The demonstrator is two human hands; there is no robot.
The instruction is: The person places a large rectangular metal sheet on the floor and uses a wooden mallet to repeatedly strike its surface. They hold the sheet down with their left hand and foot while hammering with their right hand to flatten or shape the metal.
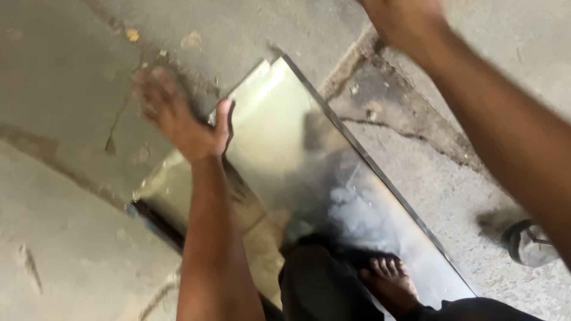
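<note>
1. You are pressing your left hand (178, 119) against the left edge of a flat, rectangular mirror pane (309, 178), fingers spread, thumb hooking over its glossy face.
2. The pane is lying tilted on the rough, cracked concrete floor (71, 71), reflecting a bare foot (392, 285).
3. You are holding your right hand (404, 21) above the pane's far corner; the frame is cutting it off, so its grip cannot be told.
4. A dark sandal (529, 241) is lying near the pane's right edge.
</note>
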